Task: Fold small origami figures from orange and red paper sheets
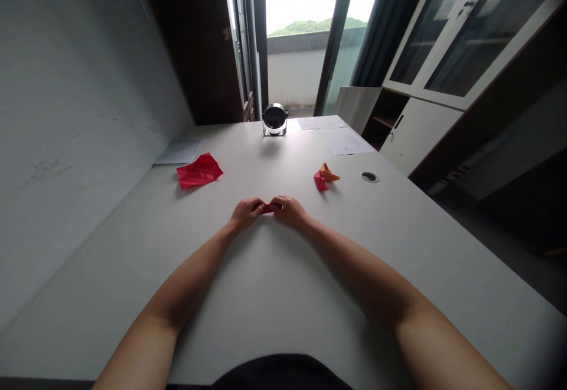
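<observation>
Between my two hands, just above or on the white table (266, 278), is a small folded piece of red paper (266, 208). My left hand (246, 213) pinches its left end, and my right hand (289, 209) grips its right end. The fingers cover most of the paper, so its full shape is hidden. To the left lies a creased, opened-out sheet of red paper (200, 171). Over on the right rest a red folded paper piece (321, 181) and an orange folded paper piece (328, 173), touching or overlapping.
A round black device on a silver stand (274, 118) stands at the table's far side. Papers lie at the back right (349, 141) and back left (179, 150). A cable hole (369, 177) is set into the tabletop at right. A wall (80, 142) borders the left edge.
</observation>
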Motion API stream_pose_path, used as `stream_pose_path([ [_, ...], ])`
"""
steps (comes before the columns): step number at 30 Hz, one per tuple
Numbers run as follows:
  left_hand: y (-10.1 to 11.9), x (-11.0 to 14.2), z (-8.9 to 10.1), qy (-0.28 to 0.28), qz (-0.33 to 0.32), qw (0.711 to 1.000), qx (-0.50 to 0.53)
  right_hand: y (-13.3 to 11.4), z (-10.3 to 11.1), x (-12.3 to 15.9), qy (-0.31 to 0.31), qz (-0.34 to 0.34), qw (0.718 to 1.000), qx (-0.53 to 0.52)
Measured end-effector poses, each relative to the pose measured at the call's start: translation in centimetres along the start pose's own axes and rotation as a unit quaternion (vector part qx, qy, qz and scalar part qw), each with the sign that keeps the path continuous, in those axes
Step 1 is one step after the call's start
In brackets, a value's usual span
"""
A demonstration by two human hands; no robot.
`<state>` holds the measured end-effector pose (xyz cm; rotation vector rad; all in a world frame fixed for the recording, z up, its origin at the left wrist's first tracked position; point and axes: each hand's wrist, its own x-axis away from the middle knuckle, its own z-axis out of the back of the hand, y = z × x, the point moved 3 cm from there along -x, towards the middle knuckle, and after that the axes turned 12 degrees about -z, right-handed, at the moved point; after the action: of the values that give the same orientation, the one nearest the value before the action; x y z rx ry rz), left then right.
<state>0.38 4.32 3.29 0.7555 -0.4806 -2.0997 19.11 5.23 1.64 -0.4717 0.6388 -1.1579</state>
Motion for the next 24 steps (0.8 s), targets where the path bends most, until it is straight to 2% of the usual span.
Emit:
stream_pose_path([
  [24, 0.36, -0.07, 0.16, -0.006, 0.007, 1.0, -0.003, -0.24, 0.22, 0.02, -0.005, -0.002, 1.0, 0.007],
])
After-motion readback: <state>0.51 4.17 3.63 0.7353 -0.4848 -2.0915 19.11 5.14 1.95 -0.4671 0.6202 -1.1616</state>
